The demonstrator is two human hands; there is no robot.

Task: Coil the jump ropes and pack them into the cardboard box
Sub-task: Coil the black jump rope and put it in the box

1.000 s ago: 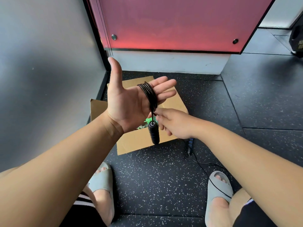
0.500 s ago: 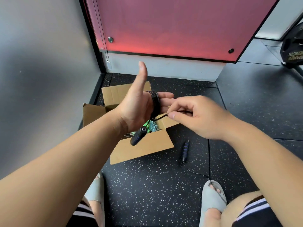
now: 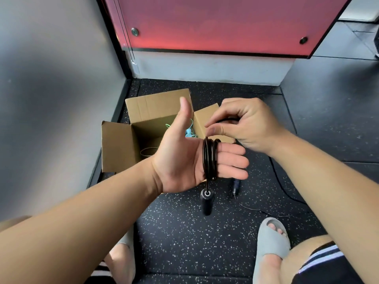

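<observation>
Speckled floor; thin black rope coiled round L hand, handle dangling.

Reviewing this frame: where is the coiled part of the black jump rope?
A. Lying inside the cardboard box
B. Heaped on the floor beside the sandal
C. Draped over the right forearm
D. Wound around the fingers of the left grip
D: the black jump rope loops around the straight fingers of the left grip, one handle hanging below, while the right grip pinches the rope at the top of the coil.
</observation>
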